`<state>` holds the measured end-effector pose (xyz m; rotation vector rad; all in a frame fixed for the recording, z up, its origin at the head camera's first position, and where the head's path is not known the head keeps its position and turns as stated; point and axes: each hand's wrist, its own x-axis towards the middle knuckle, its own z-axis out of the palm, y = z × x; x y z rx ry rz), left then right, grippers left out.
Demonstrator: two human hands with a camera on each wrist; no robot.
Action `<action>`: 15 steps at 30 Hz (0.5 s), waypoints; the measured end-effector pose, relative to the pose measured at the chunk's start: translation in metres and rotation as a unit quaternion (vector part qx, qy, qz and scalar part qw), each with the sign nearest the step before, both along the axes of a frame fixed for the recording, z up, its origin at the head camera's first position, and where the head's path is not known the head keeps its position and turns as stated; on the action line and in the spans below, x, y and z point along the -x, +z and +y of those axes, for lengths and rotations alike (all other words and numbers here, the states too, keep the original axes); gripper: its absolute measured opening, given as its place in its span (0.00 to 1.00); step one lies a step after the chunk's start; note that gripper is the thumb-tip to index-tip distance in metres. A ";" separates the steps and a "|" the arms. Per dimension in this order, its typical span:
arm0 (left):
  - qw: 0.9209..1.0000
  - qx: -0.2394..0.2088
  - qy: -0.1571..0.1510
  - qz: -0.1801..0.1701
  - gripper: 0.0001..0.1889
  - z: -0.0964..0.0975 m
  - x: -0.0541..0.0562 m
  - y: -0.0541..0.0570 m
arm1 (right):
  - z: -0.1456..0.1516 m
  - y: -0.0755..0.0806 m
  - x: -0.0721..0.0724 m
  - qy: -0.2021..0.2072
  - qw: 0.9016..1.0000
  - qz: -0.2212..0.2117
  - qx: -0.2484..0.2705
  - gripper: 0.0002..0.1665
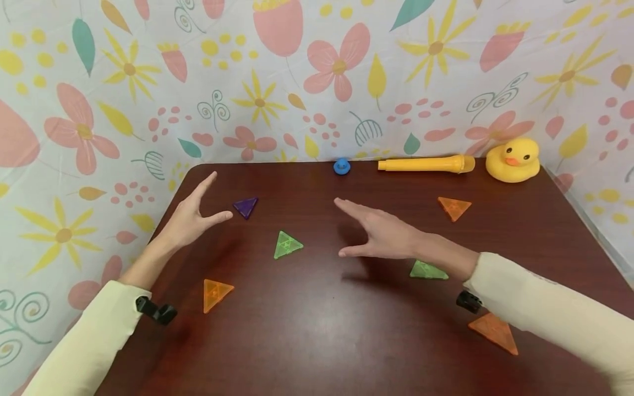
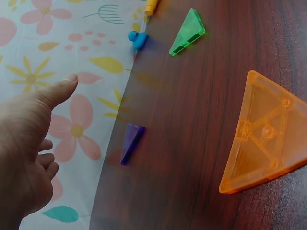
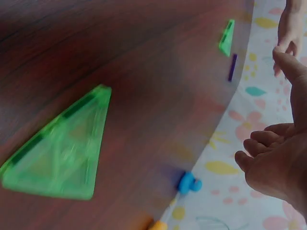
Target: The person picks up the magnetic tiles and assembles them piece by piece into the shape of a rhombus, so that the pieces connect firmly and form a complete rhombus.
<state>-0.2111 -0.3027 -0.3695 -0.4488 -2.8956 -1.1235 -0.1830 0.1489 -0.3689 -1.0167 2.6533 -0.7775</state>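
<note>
Purple tile [image 1: 246, 207], triangular, lies on the dark table [image 1: 317, 341] just beside the thumb of the L hand [image 1: 190, 217]. Head view 1st: that hand's held up w/ thumb & fingers spread wide, nothing in it. R hand [image 1: 383, 234] same, thumb well off the fingers, nothing held; it hangs above the table, shadow under it. Green tile [image 1: 287, 245] sits b/w the hands, orange tile [image 1: 217, 295] nearer the person on the L side. Under the R forearm [image 1: 446, 253] a 2nd green tile [image 1: 428, 270], part hidden; 2nd orange tile [image 1: 495, 333] by the R sleeve [image 1: 535, 291], 3rd orange tile [image 1: 453, 208] farther back. Blue toy [image 1: 342, 166], yellow mic [image 1: 426, 164] & yellow duck [image 1: 515, 160] sit along the back edge.

L wrist view: no tile in hand AFAICT, thumb stuck out, other fingers partly hidden. One orange tile's close up, ribs showing inside; looks like hard plastic, so prob. light, stiff, not v. fragile. Purple one's nr the table edge.

R wrist view: bit blurry. Fingers bent loosely, no contact w/ any tile; the other hand shows top R. Nearest green tile has a thickish rim, so I'd take hold there: thumb on one side, fingertips on the opp. corner. Flat faces look glossy, prob. slippery; pressing on top might just slide it.
</note>
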 end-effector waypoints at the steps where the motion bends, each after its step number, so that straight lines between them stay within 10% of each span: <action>1: 1.000 -0.002 0.000 0.005 0.52 0.001 0.002 -0.001 | -0.005 -0.001 0.001 0.005 1.000 -0.009 0.009 0.66; 15: 1.000 0.004 -0.019 0.010 0.47 0.008 0.020 -0.019 | -0.056 -0.038 0.016 0.074 0.993 -0.065 0.072 0.62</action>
